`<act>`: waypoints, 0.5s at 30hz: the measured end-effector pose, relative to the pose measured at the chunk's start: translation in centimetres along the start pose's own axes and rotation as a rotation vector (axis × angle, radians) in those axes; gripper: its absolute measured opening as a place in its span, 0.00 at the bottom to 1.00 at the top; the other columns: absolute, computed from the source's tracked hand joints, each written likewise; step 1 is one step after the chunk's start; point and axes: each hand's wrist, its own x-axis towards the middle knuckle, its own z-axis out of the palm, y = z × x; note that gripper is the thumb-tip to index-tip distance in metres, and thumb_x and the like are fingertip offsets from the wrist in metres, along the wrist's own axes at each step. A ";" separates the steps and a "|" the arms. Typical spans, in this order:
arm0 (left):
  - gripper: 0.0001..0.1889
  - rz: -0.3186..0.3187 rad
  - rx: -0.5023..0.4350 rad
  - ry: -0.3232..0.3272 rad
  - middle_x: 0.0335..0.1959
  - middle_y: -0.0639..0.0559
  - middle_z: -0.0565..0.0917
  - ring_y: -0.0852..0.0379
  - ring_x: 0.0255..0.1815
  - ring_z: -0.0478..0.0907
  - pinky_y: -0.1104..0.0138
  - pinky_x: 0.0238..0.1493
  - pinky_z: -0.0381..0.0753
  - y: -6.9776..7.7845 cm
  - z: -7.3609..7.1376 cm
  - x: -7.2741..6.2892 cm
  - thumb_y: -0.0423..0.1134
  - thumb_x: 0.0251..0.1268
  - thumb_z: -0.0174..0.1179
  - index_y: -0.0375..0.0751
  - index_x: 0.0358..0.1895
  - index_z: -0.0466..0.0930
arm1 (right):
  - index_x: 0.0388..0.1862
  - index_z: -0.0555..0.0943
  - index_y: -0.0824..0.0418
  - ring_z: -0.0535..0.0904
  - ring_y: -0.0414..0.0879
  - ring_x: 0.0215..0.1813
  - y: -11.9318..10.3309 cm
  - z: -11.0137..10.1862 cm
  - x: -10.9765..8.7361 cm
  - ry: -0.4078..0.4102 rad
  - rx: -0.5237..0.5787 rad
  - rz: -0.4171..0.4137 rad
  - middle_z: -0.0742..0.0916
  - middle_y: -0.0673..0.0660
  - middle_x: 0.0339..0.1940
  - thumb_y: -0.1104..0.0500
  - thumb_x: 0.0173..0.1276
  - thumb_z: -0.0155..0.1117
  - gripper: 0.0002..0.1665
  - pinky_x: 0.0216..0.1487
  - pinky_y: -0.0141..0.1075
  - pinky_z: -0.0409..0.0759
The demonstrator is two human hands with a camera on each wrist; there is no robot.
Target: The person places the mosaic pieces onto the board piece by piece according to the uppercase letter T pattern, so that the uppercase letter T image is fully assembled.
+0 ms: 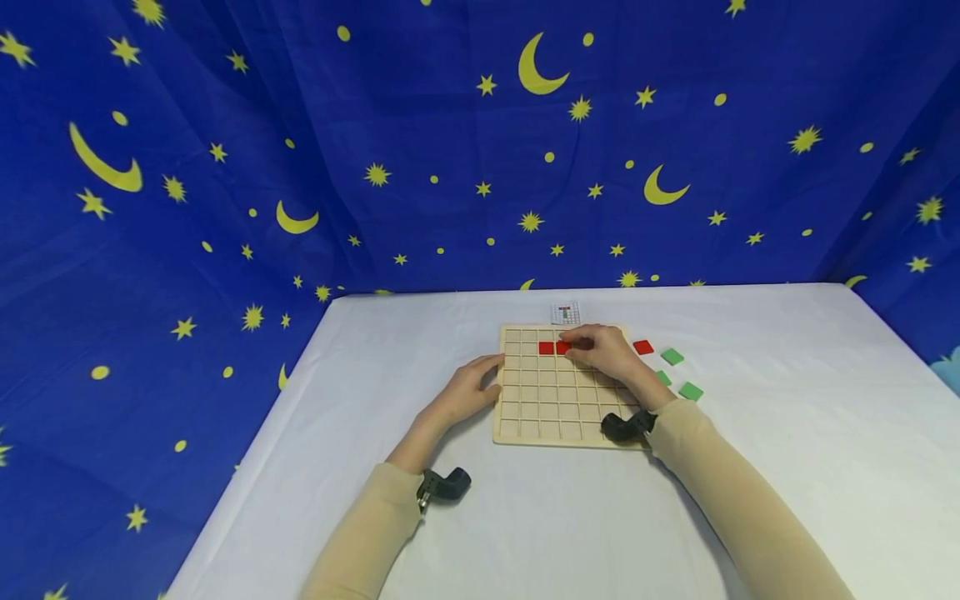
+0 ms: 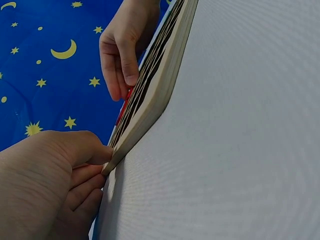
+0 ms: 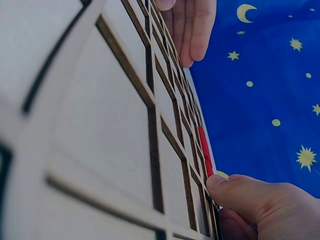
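A wooden grid board lies flat on the white table. Two red square tiles stand side by side in its upper rows: one red tile uncovered, the other red tile partly hidden by my right hand. Thumb and forefinger of that hand pinch this second tile at its right side, low over the grid; the red also shows just past the right thumb in the right wrist view. At the board's left edge, my left hand rests with thumb and fingers spread apart, their tips touching the wood.
Right of the board lie a loose red tile and several green tiles, among them a green tile and another green tile. A small printed pattern card lies behind the board. Blue star-patterned cloth hangs behind the table.
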 end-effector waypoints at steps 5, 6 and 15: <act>0.30 0.010 0.009 0.004 0.66 0.39 0.67 0.46 0.68 0.61 0.60 0.69 0.59 -0.1 0.1 0.0 0.31 0.63 0.56 0.30 0.68 0.61 | 0.54 0.82 0.62 0.79 0.53 0.52 -0.1 -0.1 0.0 -0.005 0.046 0.036 0.85 0.58 0.49 0.60 0.60 0.69 0.21 0.53 0.47 0.78; 0.30 0.013 0.011 0.006 0.66 0.39 0.67 0.46 0.68 0.61 0.60 0.69 0.59 -0.2 0.1 0.0 0.31 0.63 0.56 0.30 0.68 0.61 | 0.54 0.81 0.62 0.79 0.53 0.51 0.0 -0.1 0.0 -0.006 0.080 0.051 0.85 0.58 0.49 0.59 0.60 0.69 0.22 0.53 0.46 0.78; 0.29 0.014 0.021 0.013 0.66 0.39 0.67 0.46 0.68 0.61 0.61 0.69 0.59 -0.2 0.1 0.0 0.31 0.63 0.57 0.30 0.68 0.62 | 0.59 0.76 0.67 0.76 0.53 0.57 -2.4 -2.2 -0.1 -0.031 0.412 0.114 0.80 0.61 0.58 0.59 0.64 0.66 0.26 0.52 0.35 0.78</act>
